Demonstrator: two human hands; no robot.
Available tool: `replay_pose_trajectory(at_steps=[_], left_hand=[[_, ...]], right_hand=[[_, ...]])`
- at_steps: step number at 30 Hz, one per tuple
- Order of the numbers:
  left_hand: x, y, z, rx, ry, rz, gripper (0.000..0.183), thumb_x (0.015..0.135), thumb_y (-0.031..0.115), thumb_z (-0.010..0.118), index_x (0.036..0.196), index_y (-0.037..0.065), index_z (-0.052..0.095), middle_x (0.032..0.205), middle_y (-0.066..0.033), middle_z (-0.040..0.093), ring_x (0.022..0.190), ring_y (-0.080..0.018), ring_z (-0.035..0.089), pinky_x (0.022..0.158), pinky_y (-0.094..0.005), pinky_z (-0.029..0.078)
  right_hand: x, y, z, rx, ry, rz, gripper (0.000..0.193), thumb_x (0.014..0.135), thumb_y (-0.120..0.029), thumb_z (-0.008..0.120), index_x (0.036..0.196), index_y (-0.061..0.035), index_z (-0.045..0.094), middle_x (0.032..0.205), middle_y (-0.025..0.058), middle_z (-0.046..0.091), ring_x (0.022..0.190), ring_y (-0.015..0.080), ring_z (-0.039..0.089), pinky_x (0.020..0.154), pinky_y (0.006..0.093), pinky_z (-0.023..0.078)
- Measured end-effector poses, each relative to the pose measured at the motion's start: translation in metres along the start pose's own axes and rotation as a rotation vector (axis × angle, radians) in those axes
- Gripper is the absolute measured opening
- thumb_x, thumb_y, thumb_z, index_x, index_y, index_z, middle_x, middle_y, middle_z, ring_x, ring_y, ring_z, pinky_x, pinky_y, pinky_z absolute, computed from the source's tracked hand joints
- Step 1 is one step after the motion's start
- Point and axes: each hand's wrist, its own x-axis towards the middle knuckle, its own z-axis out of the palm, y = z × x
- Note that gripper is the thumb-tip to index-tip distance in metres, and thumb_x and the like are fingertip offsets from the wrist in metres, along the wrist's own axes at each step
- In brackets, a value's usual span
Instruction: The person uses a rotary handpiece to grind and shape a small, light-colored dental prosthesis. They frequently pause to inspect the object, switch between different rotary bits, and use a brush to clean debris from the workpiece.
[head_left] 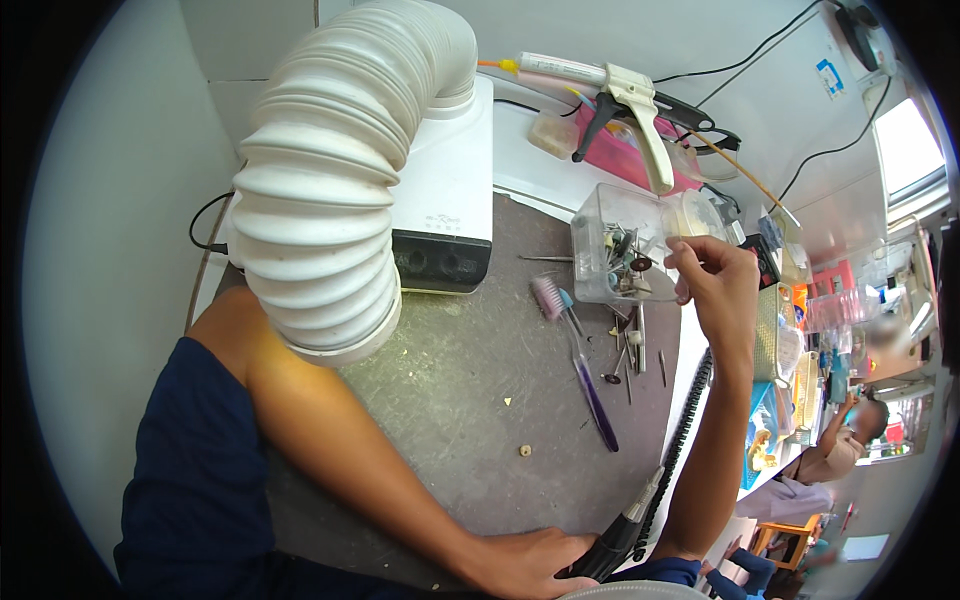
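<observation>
Low at the front, my left hand (535, 562) is closed around the black body of a rotary handpiece (612, 540), its metal nose pointing up and away to the right. My right hand (722, 290) is at the right side of a clear plastic box (590, 265). Its fingers are pinched by the box wall; what is between them is too small to tell. Inside the box lie several rotary burs and a dark red disc (640, 264). More burs (630, 350) are scattered on the dark bench mat just in front of the box.
A white ribbed hose (320, 200) arches over the left forearm from a white box unit (440, 180). A purple toothbrush (590, 395) and a small pale ring-shaped piece (525, 451) lie on the mat (450, 400). Behind stands a dispensing gun (635, 100). Baskets (775, 330) line the right; another person (835, 450) sits beyond.
</observation>
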Motion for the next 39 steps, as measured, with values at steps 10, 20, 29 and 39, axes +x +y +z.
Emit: replay_pose_trajectory(at_steps=[10,20,29,39], left_hand=[[-0.001,-0.003,0.002,0.013,0.008,0.035,0.038,0.077,0.025,0.068,0.099,-0.003,0.058,0.094,-0.0256,0.063,0.089,-0.0359,0.064,0.075,-0.0434,0.048],[0.001,-0.023,0.009,0.110,0.064,0.130,0.035,0.073,0.024,0.071,0.092,-0.003,0.059,0.087,-0.0254,0.063,0.086,-0.0376,0.064,0.072,-0.0441,0.048],[0.001,-0.009,0.005,0.073,0.033,0.086,0.037,0.072,0.025,0.071,0.093,-0.003,0.060,0.090,-0.0262,0.063,0.087,-0.0384,0.064,0.073,-0.0446,0.048],[0.000,-0.001,0.002,0.059,0.024,0.109,0.034,0.073,0.024,0.069,0.096,-0.001,0.063,0.093,-0.0255,0.063,0.088,-0.0388,0.063,0.076,-0.0449,0.048]], right_hand=[[-0.006,-0.013,0.022,0.189,0.187,-0.143,0.020,0.086,-0.011,0.065,0.098,0.0046,0.070,0.072,0.0062,0.069,0.056,0.0082,0.061,0.054,0.0218,0.048],[-0.006,-0.012,0.063,0.169,0.208,-0.170,0.019,0.086,-0.008,0.064,0.102,0.0031,0.065,0.086,0.0111,0.069,0.065,0.0152,0.068,0.056,0.0252,0.052],[-0.011,-0.015,0.064,0.143,0.229,-0.178,0.016,0.086,-0.007,0.063,0.099,0.0035,0.061,0.088,0.0125,0.068,0.071,0.0183,0.070,0.058,0.0272,0.053],[-0.009,-0.014,0.067,0.205,0.232,-0.181,0.016,0.085,-0.006,0.061,0.098,0.0035,0.058,0.093,0.0136,0.066,0.077,0.0199,0.070,0.061,0.0282,0.052]])
